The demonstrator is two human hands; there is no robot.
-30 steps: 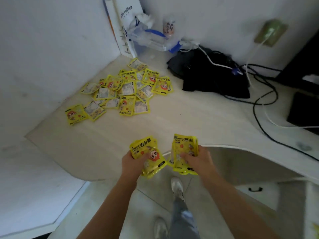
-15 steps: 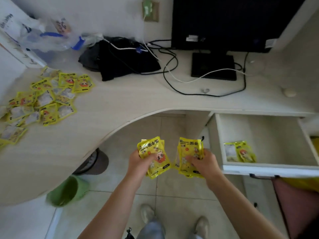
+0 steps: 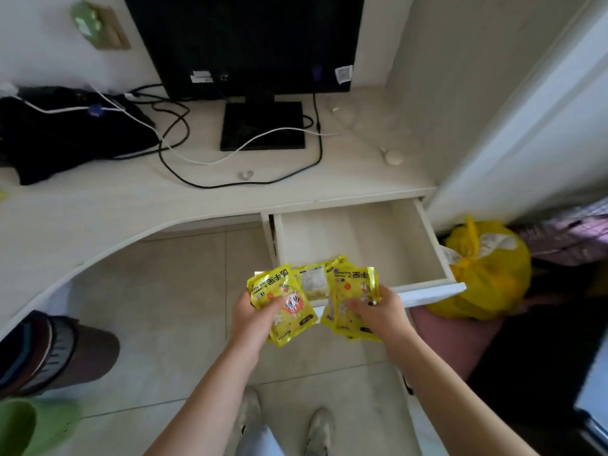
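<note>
two stacks of yellow packets held at the drawer (image 3: 345,235)
at lower centre, the left hand (image 3: 253,319) grips the left stack (image 3: 289,304), thumb across its face; the right hand (image 3: 378,312) pinches the right stack (image 3: 352,284) just beside it, overlapping the drawer's front edge.

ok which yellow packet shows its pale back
The middle packet, between the hands: pale printed back showing. The bunch in the left hand and the stack in the right hand show yellow fronts.

The open pale wooden drawer (image 3: 431,238) juts out below the right end of the pale wooden surface (image 3: 98,205). The black flat monitor (image 3: 256,37) stands behind it, and the knotted yellow plastic bag (image 3: 490,274) lies to its right. Yellow foil packets (image 3: 286,304) hang before its front left corner.
</note>
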